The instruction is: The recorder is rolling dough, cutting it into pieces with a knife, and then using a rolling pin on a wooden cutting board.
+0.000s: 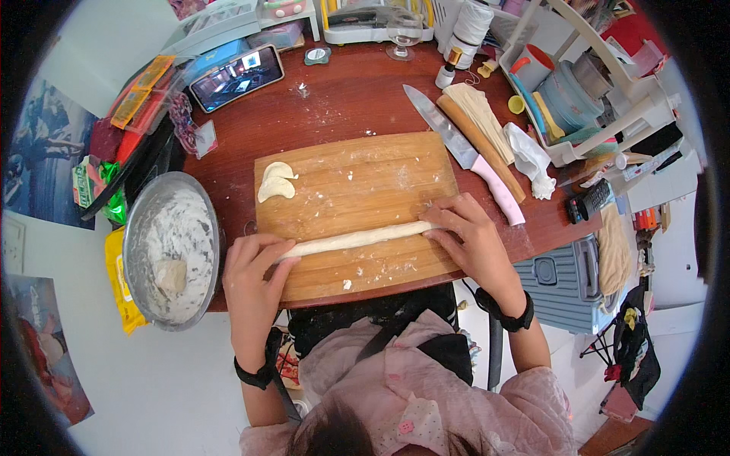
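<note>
A long rope of pale dough (359,238) stretches across the wooden cutting board (365,196). My left hand (256,262) pinches its left end between thumb and fingers, at the board's left edge. At the other end, my right hand (465,231) grips the tip of the rope the same way. Two flattened, folded-looking pieces of dough (277,185) overlap near the board's upper left corner. Flour and small dough crumbs are scattered over the board. Left of my left hand, a metal bowl (214,251) holds flour and a lump of dough (171,276).
A kitchen knife with a pink handle (495,194) lies right of the board, its blade touching the board's corner area. Beside it are a wooden rolling pin (485,148) and a crumpled tissue (527,154). A phone (238,78) leans at the back left; a stemmed glass (402,37) stands behind.
</note>
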### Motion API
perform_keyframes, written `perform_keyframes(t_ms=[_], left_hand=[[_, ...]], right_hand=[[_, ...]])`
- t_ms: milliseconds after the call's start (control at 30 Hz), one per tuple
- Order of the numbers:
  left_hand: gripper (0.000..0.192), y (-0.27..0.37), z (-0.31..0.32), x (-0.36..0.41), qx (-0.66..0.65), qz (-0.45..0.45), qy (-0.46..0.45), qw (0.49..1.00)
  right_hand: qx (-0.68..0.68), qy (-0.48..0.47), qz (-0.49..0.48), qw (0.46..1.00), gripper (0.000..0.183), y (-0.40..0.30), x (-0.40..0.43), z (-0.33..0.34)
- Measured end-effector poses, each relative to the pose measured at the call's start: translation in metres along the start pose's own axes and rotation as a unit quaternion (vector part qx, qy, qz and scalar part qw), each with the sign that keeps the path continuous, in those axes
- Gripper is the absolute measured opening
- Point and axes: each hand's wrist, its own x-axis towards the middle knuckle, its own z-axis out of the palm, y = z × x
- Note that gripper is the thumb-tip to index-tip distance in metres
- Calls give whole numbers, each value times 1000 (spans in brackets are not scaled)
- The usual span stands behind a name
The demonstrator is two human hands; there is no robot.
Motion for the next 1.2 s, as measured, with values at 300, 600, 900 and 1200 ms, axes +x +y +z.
perform_keyframes(t_ms=[300, 600, 900, 1200], left_hand=[[24, 0, -3, -2, -16, -13, 1, 1000], [27, -1, -9, -5, -45, -49, -11, 998], [22, 2, -15, -10, -60, -47, -26, 997], [24, -5, -8, -12, -71, -44, 4, 997]], right_hand=[[20, 9, 22, 1000, 28, 3, -6, -8], [21, 26, 37, 999, 27, 8, -10, -12], [25, 54, 25, 998, 25, 13, -15, -10], [-95, 117, 46, 988, 39, 20, -23, -26]])
